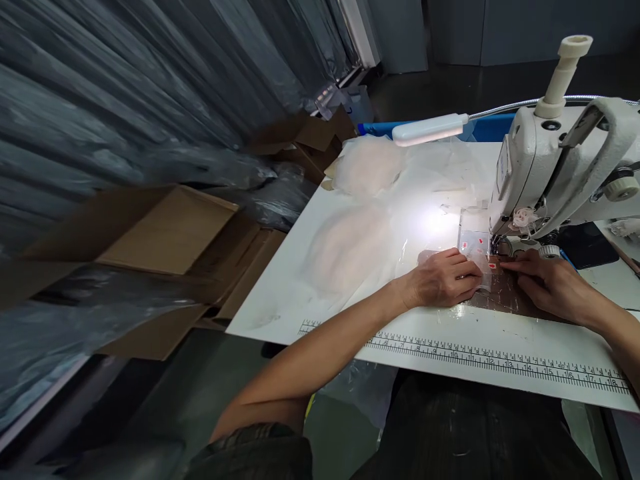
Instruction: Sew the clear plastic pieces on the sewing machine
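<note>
My left hand (447, 278) lies by the sewing machine's needle area with its fingers curled. It is closed on a thin, see-through white piece of fabric (483, 272), which runs up beside the presser foot (495, 244). Right of the foot, my right hand (547, 279) rests with its index finger stretched out towards a small white tag with a red mark (493, 266). Its fingers are apart, and I see nothing held in them. Both hands are over the brown machine bed plate (510, 297). The white sewing machine (523, 150) stands just beyond them.
Two pale, sheer fabric heaps (350, 247) lie on the white table's left side. A lamp (430, 129) shines over it, and a printed ruler (470, 357) follows the front edge. A dark phone (587, 245) lies behind the machine head. Open cardboard boxes (167, 230) stand left.
</note>
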Motion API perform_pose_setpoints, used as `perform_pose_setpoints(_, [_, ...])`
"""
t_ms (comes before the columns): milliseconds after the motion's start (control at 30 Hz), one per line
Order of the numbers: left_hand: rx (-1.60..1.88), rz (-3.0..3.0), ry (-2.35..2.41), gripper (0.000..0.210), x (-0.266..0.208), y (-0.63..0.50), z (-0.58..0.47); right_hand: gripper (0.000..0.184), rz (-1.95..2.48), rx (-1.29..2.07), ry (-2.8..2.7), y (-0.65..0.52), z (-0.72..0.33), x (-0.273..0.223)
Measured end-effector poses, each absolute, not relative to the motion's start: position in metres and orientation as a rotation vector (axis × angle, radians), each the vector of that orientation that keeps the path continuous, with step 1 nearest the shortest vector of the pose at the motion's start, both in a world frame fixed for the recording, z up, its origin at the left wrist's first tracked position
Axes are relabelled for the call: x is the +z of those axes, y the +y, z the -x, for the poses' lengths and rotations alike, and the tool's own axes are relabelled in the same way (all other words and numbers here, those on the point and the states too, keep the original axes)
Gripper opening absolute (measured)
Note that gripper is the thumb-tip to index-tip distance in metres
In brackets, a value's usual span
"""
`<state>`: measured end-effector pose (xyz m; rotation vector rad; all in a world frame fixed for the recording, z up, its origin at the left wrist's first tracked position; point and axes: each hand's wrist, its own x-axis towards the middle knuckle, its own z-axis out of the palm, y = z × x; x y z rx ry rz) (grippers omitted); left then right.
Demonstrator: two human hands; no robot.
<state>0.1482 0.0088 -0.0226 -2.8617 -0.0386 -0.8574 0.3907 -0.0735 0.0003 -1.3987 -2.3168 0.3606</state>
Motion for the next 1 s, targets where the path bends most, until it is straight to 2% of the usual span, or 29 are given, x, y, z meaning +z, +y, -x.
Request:
perform_pose_setpoints(133, [-0.891, 2.836, -0.033, 0.016, -0.022, 0.008, -0.149, 0.041, 1.47, 0.374, -2.293, -0.072, -0.394, -0.002])
perform_pose_setpoints(567, [-0.947, 2.76, -0.02, 0.017, -0.021, 0.007, -0.152, 0.042, 1.499, 0.103, -2.474, -0.074, -0.384, -0.019])
perform_pose_setpoints(800, [-0.967, 2.799, -0.03, 0.017, -0.019, 0.004, -0.152, 0.044, 1.589, 0.178, -2.445, -0.077, -0.379, -0.017])
perform_pose_setpoints(1000, [-0.857, 2.842, -0.058, 0.019, -0.022, 0.005, -0.151, 0.046, 1.528, 0.408, -2.298, -0.075, -0.385, -0.01])
